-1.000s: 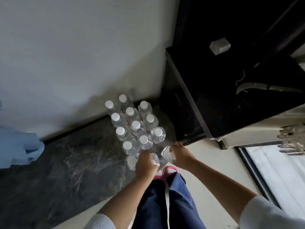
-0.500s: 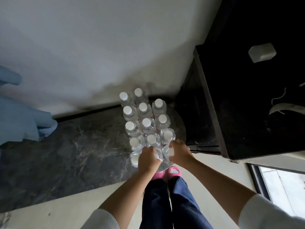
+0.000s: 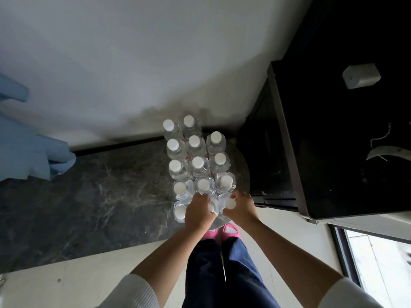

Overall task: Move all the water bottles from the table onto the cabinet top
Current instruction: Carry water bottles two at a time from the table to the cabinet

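Bottles [image 3: 197, 150] upright, hands [image 3: 199, 211] gripping two

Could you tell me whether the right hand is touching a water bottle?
Touching: the head view shows the right hand with its fingers curled around the nearest water bottle.

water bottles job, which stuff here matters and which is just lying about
Part of the job:
- water bottles, clustered on the small round table
- black cabinet top, no bottles on it yet
- left hand and right hand, each gripping a front bottle

Lying about:
- white block on the cabinet
- blue cloth
- pink slippers
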Action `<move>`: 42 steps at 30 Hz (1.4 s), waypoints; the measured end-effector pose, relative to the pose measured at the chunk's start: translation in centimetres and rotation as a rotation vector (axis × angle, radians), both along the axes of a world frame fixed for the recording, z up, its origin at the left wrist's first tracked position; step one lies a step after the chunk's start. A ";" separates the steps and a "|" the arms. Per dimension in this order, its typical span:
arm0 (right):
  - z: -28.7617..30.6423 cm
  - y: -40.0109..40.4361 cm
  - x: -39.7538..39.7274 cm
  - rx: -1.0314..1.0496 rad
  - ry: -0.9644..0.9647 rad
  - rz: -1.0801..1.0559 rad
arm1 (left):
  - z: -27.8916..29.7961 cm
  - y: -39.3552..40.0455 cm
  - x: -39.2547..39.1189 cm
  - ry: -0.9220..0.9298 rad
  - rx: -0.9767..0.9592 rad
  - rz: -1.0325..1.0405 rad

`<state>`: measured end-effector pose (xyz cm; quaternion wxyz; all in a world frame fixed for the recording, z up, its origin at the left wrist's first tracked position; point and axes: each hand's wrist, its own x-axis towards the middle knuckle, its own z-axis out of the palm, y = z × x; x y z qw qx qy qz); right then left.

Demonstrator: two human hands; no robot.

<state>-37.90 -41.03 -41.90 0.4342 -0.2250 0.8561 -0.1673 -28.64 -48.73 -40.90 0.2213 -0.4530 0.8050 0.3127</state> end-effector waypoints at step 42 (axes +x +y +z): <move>20.7 -13.7 52.9 -0.728 0.343 1.630 | 19.9 6.4 57.4 -0.294 -0.585 0.997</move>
